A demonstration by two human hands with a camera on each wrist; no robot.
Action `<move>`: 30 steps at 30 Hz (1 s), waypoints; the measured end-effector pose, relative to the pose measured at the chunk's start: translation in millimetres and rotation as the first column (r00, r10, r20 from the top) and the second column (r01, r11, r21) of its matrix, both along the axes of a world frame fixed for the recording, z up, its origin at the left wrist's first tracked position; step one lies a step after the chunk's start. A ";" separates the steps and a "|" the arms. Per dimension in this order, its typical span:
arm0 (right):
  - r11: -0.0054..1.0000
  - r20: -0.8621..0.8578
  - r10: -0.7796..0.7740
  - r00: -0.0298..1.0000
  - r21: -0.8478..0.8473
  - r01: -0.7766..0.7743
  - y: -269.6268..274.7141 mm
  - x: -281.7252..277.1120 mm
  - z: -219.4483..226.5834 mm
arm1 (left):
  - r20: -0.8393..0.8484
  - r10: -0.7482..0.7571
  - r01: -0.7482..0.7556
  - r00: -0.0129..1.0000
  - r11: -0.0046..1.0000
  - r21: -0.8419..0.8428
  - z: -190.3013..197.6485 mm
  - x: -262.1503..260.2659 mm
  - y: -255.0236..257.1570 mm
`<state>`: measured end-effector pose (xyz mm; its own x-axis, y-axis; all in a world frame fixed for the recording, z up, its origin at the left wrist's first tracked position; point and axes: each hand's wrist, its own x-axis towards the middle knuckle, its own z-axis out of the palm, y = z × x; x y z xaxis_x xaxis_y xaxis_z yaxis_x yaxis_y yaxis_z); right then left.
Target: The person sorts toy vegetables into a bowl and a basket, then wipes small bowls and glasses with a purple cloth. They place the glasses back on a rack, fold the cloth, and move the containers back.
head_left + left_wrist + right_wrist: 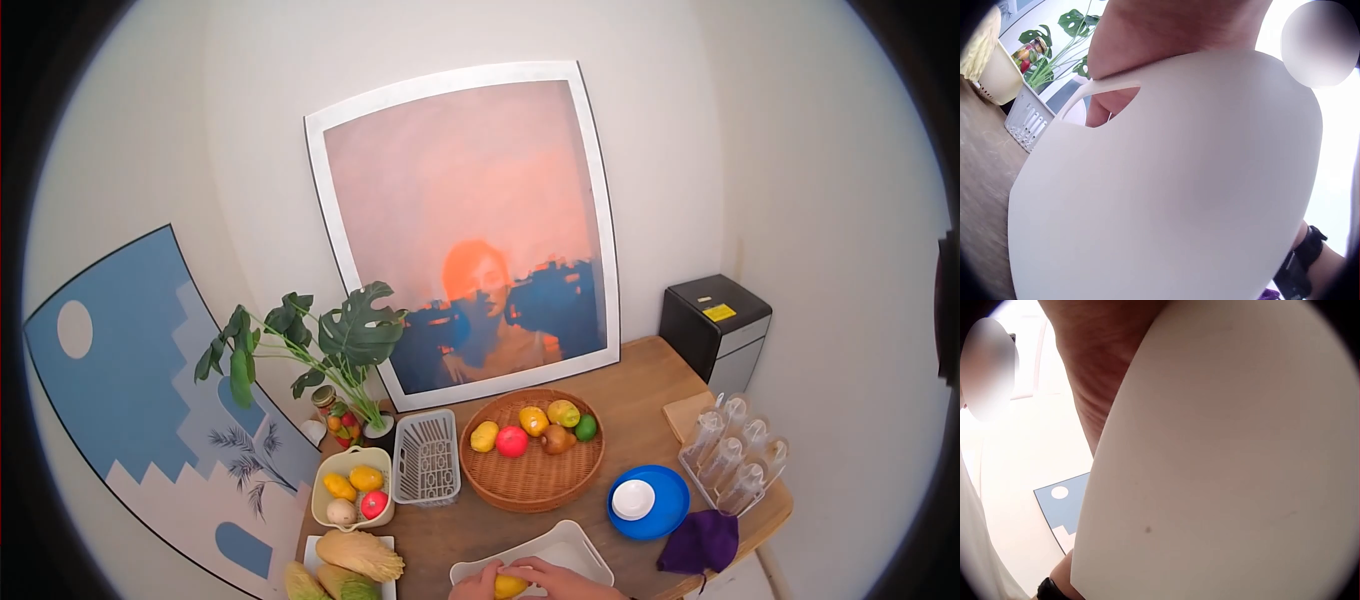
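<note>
At the bottom edge of the head view, my left hand (474, 583) and right hand (560, 579) hold a rounded yellow fruit (509, 586) between them. Fingers from both sides cover much of it, so its exact kind is hidden. Both hands are over a white basin (592, 562). In the left wrist view the outer wall of the basin (1172, 187), with a handle slot near its rim, blocks the fingers. The right wrist view shows the basin's smooth wall (1210, 456) and part of a wrist, with the fingers out of sight.
Left of the basin are Chinese cabbages (358, 556), a cream basket (322, 500) of fruit and a grey basket (427, 460). Behind stands a wicker basket (525, 490) with several fruits. A blue plate (670, 490), purple cloth (700, 543) and bottle rack (715, 485) lie right.
</note>
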<state>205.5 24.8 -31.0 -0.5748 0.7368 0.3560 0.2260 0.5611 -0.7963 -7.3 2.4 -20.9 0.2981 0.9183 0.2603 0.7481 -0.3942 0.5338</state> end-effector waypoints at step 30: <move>0.876 0.255 -0.042 0.966 -0.456 0.158 -4.2 4.8 47.8 | 0.054 0.025 -0.023 0.998 0.999 -0.039 23.4 6.1 4.7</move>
<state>210.2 20.5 16.8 -0.5114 0.8404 -0.1793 0.4700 0.0989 -0.8771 -1.1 7.2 2.6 0.2620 0.9347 0.2402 0.7263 -0.3549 0.5887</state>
